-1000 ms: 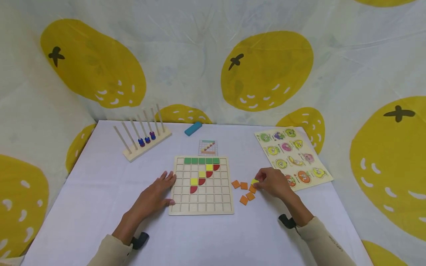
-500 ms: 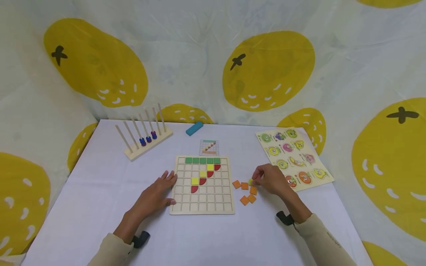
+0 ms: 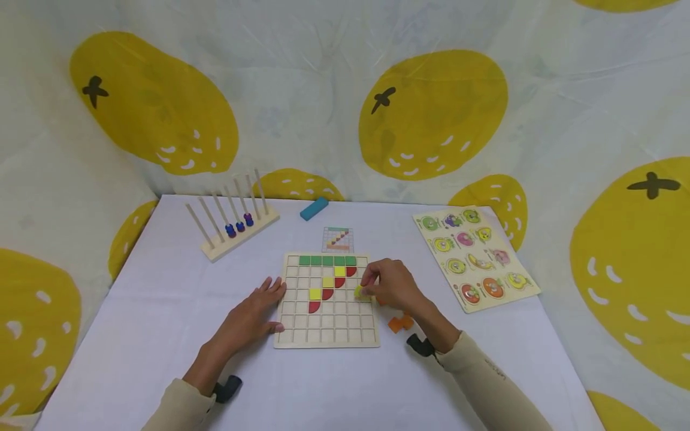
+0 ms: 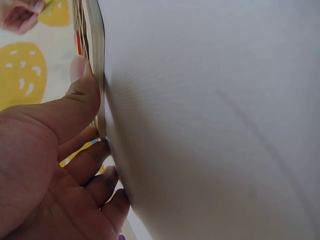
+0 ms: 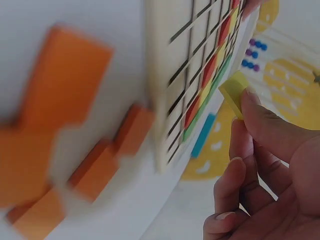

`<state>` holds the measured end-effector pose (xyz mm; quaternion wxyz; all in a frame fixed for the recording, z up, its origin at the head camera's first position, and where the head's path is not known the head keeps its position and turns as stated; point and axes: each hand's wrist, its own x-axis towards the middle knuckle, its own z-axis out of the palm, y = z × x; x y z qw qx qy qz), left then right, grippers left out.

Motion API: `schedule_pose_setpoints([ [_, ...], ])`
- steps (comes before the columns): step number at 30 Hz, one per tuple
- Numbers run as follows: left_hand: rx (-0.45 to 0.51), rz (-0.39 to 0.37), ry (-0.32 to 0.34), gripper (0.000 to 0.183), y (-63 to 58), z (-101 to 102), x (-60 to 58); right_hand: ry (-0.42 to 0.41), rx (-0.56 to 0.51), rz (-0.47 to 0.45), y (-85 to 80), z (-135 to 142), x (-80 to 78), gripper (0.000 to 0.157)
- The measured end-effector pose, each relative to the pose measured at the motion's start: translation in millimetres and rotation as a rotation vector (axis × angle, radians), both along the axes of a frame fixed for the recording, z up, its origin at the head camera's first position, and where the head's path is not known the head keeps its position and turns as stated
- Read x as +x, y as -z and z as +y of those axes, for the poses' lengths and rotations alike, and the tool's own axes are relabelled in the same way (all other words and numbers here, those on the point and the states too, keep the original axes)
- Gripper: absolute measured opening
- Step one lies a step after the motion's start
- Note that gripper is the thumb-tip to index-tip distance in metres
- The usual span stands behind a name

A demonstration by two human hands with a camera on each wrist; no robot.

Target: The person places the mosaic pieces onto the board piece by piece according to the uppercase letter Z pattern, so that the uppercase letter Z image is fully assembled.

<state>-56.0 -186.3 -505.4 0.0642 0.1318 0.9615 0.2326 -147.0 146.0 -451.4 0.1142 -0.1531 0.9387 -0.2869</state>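
Note:
A wooden grid board (image 3: 334,339) lies in the middle, with green squares (image 3: 327,261) along its top row. Yellow squares (image 3: 315,294) and red quarter-round pieces (image 3: 327,294) step diagonally below them. At the board's left edge rests my left hand (image 3: 249,318), fingers spread and thumb touching the rim. My right hand (image 3: 396,285) pinches a yellow tile (image 5: 234,94) between thumb and index finger, above the board's right side. Several orange square tiles (image 5: 67,80) lie on the cloth right of the board, partly hidden by that hand in the head view.
Behind the board lies a small pattern card (image 3: 338,239). A teal block (image 3: 314,208) and a wooden peg stand with beads (image 3: 241,234) are farther back. At right lies a fruit puzzle board (image 3: 477,257). A patterned cloth backdrop (image 3: 302,90) surrounds the white table.
My right hand has picked up the yellow tile from beside the orange tiles and carried it left over the board. The left hand stays at the board's edge.

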Motion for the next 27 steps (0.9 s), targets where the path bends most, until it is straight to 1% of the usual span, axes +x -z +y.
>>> schedule_pose_setpoints([
  [4,-0.007,-0.011,0.0,0.1,1.9,-0.2,-0.6,-0.051,0.003,0.002,-1.6,-28.4,3.4,0.02],
  [8,-0.001,-0.012,0.004,0.1,0.9,-0.9,-0.8,-0.103,-0.02,0.004,-2.7,-53.5,6.4,0.021],
  [11,0.01,-0.01,0.01,0.099,0.0,-1.6,-0.8,-0.146,-0.038,0.011,-1.1,-69.8,7.4,0.021],
  [15,0.022,-0.006,0.017,0.098,0.0,-2.6,-0.9,-0.189,-0.039,0.031,5.1,-89.1,8.3,0.022],
  [21,0.02,0.006,0.024,0.096,0.5,-3.9,-0.8,-0.208,-0.008,0.015,15.7,-111.6,11.0,0.019],
  [24,0.029,0.005,0.026,0.096,0.4,-4.0,-0.6,-0.209,0.013,0.021,18.7,-117.2,12.5,0.018],
  [27,0.031,0.008,0.024,0.096,0.5,-4.1,-0.4,-0.209,0.04,0.048,21.0,-120.6,12.9,0.017],
])
